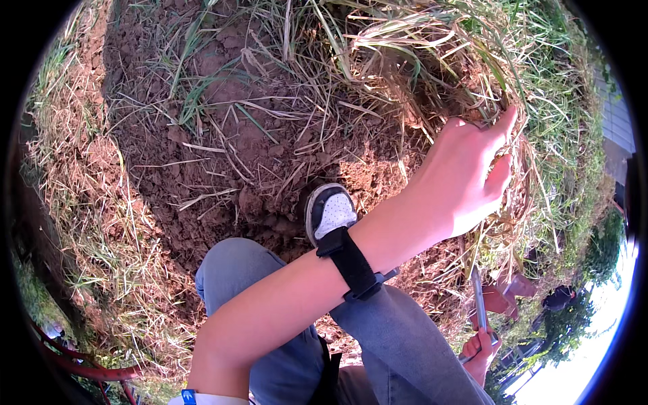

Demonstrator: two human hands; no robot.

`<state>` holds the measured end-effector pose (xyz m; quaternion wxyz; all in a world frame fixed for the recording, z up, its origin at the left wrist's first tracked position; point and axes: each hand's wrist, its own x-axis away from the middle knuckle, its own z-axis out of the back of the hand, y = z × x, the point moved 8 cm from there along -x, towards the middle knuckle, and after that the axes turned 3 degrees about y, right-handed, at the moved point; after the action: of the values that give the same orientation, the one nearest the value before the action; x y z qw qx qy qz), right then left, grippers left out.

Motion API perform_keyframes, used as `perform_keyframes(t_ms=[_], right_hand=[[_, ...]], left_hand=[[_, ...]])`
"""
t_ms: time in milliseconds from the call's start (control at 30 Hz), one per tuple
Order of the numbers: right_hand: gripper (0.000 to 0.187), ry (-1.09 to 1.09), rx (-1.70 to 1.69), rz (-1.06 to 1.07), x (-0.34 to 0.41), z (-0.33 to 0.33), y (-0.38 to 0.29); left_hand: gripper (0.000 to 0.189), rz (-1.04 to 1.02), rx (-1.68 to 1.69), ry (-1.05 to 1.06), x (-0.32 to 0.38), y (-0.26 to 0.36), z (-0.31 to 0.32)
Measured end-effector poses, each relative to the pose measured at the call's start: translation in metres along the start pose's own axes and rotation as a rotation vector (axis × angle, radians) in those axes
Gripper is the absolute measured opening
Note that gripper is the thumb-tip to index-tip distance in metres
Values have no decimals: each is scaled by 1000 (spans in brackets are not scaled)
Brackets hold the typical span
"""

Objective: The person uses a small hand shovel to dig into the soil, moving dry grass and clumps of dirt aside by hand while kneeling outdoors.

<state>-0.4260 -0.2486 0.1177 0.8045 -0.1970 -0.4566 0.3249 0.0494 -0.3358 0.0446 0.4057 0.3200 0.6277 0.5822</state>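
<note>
My left hand (468,167) reaches across from the lower left, a black strap (354,263) around its wrist. Its fingers curl into a tuft of long, partly dried grass (514,197), with the index finger pointing along the stems. Part of the grip is hidden behind the hand. Low on the right, beside my bent knee, my right hand (481,349) is closed around a metal hand tool (478,298). The tool's narrow grey length points up towards the base of the grass; its exact kind is unclear.
Bare brown soil (223,162) strewn with straw spreads ahead of my black-and-white shoe (331,212). Thick cut grass (405,40) lies at the top right. Reddish-brown blocks (498,298) sit beyond the tool. A curved red metal bar (116,373) shows at the lower left.
</note>
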Motion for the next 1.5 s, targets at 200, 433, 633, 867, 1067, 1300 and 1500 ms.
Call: perform_keyframes(t_ms=[200,433,633,867,1067,1300,1500], right_hand=[[17,-7,-367,-150,-97,-90,-51],[22,-20,-338,-187,-123,-119,-85],[24,-99,-246,-113,-73,-37,-49],[16,50,205,18,12,24,7],[24,68,-44,-25,-47,-72,53],[32,-35,-388,-189,-35,-71,20],[34,-146,-263,-97,-51,-64,-38]], left_hand=[[63,5,-10,-19,-8,-7,-20],[66,-5,-44,10,3,-21,-26],[54,8,-38,-42,-2,-26,-12],[31,54,-13,-86,2,-22,-12],[27,125,20,-113,6,-29,-13],[34,68,2,-63,14,-30,-6],[40,18,111,115,5,-22,18]])
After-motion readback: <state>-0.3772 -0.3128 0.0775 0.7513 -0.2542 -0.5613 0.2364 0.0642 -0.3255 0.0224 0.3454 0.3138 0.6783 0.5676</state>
